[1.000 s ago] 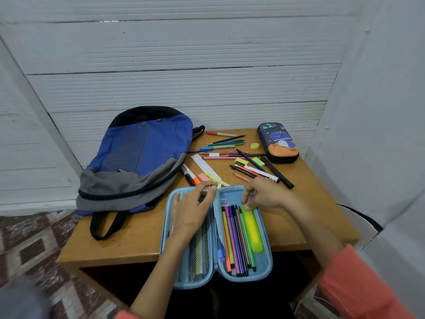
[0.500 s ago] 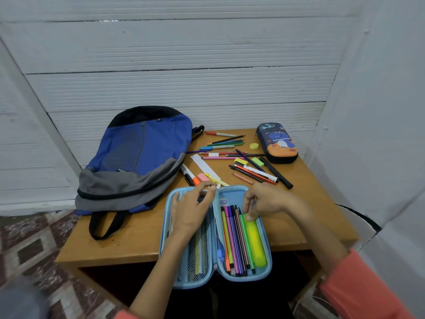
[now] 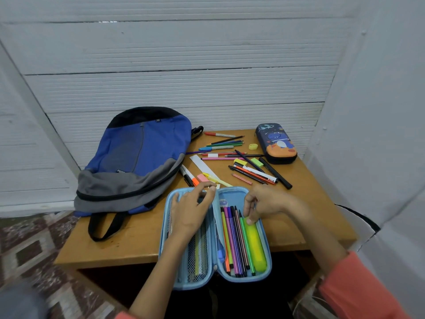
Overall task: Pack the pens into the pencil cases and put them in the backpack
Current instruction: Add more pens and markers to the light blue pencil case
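Head view: seating a highlighter (image 3: pixel 255 246) in the open blue case (image 3: pixel 268 256) at the table's (image 3: pixel 115 245) near edge.

The left hand (image 3: pixel 192 209) lies on the mesh half, fingers curled over the far rim, holding the blue case. The right hand (image 3: pixel 268 201) has bent fingertips on the highlighter's top end; pinching or only pressing, I cannot tell. It is best to push the highlighter flat against the outer wall with the case steadied, leaving room for more. Counted: two cases, the dark case (image 3: pixel 276 143) closed at the far right corner; one backpack (image 3: pixel 138 157) at the left edge; about seven felt pens (image 3: pixel 234 240) packed; roughly twenty loose pens (image 3: pixel 253 173) mid-table, too crowded to count exactly.
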### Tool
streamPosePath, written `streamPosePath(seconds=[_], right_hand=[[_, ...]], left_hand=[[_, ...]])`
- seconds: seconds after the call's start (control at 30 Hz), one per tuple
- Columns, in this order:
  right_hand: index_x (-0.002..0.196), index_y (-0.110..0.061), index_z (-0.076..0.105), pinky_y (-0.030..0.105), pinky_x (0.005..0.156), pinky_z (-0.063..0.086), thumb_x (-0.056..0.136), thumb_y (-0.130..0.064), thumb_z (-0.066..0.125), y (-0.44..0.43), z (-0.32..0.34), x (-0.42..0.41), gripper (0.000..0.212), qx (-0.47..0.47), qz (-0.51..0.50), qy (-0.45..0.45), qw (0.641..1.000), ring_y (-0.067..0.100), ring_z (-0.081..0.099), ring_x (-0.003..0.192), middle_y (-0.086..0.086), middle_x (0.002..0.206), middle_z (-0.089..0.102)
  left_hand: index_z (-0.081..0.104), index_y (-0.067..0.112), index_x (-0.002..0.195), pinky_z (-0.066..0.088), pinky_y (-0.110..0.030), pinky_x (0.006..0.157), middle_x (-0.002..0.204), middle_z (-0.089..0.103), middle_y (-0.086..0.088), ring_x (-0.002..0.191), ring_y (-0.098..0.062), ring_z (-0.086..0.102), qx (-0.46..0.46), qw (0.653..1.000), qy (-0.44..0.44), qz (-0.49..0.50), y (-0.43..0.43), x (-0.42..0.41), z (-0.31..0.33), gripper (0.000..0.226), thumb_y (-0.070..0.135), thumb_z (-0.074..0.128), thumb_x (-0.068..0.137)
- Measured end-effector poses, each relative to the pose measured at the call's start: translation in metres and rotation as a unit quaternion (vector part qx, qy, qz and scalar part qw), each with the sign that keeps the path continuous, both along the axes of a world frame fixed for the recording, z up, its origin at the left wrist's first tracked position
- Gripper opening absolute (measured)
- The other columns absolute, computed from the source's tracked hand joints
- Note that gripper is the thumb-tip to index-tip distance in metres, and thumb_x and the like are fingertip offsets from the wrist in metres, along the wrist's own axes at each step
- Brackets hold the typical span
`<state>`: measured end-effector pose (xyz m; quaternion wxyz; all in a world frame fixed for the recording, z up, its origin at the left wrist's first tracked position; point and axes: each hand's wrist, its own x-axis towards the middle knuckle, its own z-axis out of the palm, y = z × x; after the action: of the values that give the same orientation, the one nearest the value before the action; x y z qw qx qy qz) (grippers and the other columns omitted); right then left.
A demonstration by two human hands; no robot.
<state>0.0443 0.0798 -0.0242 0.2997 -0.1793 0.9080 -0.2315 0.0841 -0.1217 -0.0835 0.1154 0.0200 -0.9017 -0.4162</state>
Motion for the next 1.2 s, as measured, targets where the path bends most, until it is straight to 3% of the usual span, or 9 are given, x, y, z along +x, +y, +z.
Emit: streamPosePath(seconds=[0.17,0.73,1.03,1.1,1.17,1.2], right_hand=[[0.083,-0.018,0.07,0.01,0.061,0.037,0.078,-0.009,0.077,0.001,-0.002,0.0,0.013,-0.012,-0.009,-0.005,1.0,-0.001,0.057,0.074,-0.013,0.077,0.064],[0.092,-0.009,0.072,0.007,0.056,0.042,0.077,-0.007,0.077,0.009,-0.012,-0.004,0.016,-0.057,-0.015,-0.024,0.998,0.003,0.059,0.072,-0.004,0.079,0.067],[0.098,-0.001,0.069,0.006,0.055,0.042,0.08,-0.004,0.074,0.013,-0.014,-0.008,0.019,-0.077,-0.009,-0.048,0.996,-0.009,0.057,0.056,-0.004,0.077,0.066],[0.096,-0.005,0.07,0.011,0.063,0.047,0.081,-0.013,0.076,0.015,-0.016,-0.012,0.018,-0.091,0.004,-0.039,0.995,-0.007,0.059,0.066,0.001,0.082,0.069],[0.095,-0.007,0.071,0.024,0.074,0.053,0.081,-0.02,0.076,0.017,-0.017,-0.014,0.019,-0.123,0.003,-0.034,0.992,0.006,0.064,0.076,0.006,0.089,0.073],[0.095,-0.006,0.071,0.026,0.07,0.053,0.082,-0.02,0.075,0.019,-0.018,-0.016,0.02,-0.141,-0.008,-0.033,0.989,0.009,0.063,0.072,0.005,0.085,0.072]], left_hand=[[0.051,0.051,0.106,0.016,-0.048,0.116,0.087,0.065,0.014,0.088,-0.003,0.056,-0.003,1.0,0.0,0.001,0.0,0.002,0.002,0.017,0.055,0.037,0.098],[0.053,0.048,0.104,0.019,-0.049,0.115,0.074,0.063,0.016,0.081,-0.002,0.058,0.013,1.0,-0.002,0.003,0.001,0.003,0.005,0.013,0.047,0.041,0.1],[0.056,0.05,0.102,0.035,-0.057,0.104,0.058,0.056,0.019,0.07,-0.002,0.055,0.028,1.0,0.002,-0.005,0.0,0.001,0.001,0.014,0.049,0.043,0.099],[0.057,0.049,0.104,0.036,-0.057,0.104,0.06,0.058,0.019,0.073,-0.003,0.058,0.027,1.0,0.007,-0.005,0.0,0.001,0.001,0.016,0.051,0.042,0.098],[0.058,0.048,0.105,0.034,-0.054,0.106,0.066,0.062,0.019,0.079,-0.005,0.061,0.024,1.0,0.009,0.0,0.0,0.002,0.002,0.018,0.052,0.043,0.098],[0.059,0.046,0.106,0.032,-0.053,0.107,0.069,0.063,0.018,0.081,-0.005,0.062,0.023,1.0,0.01,0.004,0.0,0.002,0.003,0.019,0.051,0.043,0.098]])
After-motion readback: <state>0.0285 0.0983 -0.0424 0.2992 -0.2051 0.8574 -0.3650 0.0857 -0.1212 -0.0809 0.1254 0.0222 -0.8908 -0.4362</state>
